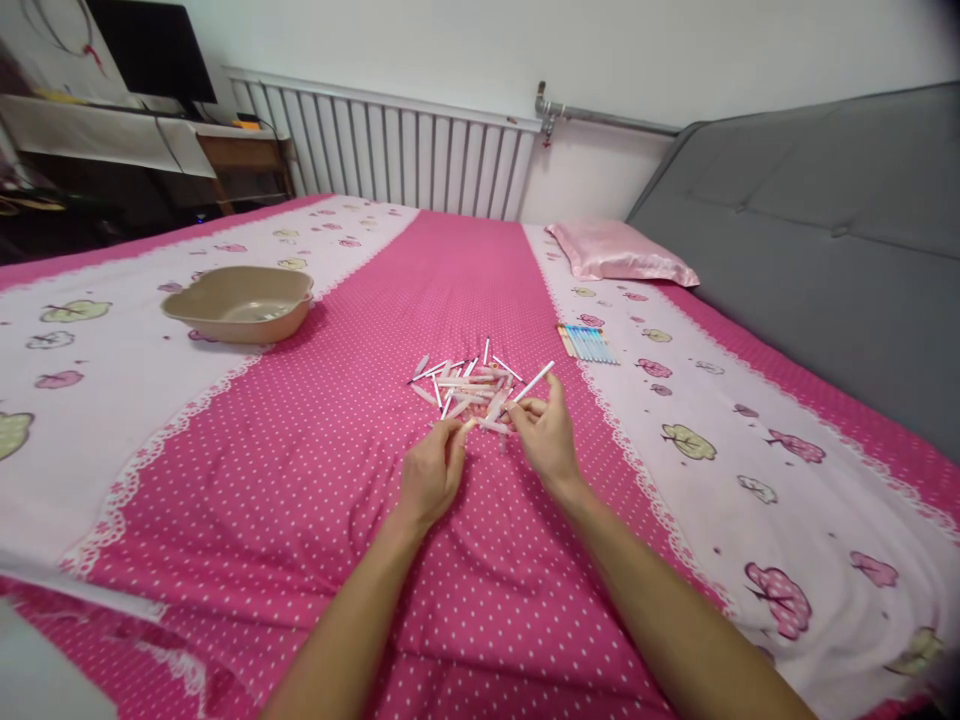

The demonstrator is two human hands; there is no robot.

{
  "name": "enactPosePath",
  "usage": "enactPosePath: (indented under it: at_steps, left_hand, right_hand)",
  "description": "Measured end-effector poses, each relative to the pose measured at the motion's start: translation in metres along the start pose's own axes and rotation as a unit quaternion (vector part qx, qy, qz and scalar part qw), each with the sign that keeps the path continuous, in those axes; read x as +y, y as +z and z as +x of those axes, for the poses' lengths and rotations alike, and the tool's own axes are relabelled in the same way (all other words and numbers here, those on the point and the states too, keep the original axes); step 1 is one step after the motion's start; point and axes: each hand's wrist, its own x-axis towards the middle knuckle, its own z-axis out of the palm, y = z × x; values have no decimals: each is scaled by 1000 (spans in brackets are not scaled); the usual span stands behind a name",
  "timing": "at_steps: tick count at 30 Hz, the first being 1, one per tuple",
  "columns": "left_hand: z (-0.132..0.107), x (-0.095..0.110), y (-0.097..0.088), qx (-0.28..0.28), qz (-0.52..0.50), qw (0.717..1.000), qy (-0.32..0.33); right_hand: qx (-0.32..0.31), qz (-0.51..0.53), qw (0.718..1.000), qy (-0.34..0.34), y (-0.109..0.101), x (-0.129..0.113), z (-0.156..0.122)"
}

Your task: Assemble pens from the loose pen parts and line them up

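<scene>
In the head view, a loose pile of pen parts (469,383), white sticks with dark tips and translucent pinkish tubes, lies on the pink bedsheet. My left hand (433,470) is at the pile's near edge, its thumb and fingers pinched on a small pale-orange piece (470,425); what kind of part it is cannot be made out. At the right side of the pile, my right hand (549,437) is closed round a slim white pen-like stick (534,382), which slants up to the right. The stick's lower end lies close to the pile.
A row of blue pens with a few orange ones (589,344) lies right of the pile. On the left stands a beige plastic basin (240,305). A pink pillow (622,252) lies by the grey headboard (810,210). Behind the bed are a radiator (390,140) and a desk with a monitor (154,50).
</scene>
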Motion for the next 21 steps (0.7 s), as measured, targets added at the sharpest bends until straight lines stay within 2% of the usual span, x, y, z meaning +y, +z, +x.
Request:
enactPosePath:
  at_steps: [9, 21]
  left_hand:
    - [-2, -5, 1, -18, 39, 999, 8]
    - [-3, -6, 2, -34, 35, 999, 4]
  right_hand:
    - [-44, 20, 997, -62, 2, -7, -8]
    - [-46, 42, 995, -73, -1, -11, -9]
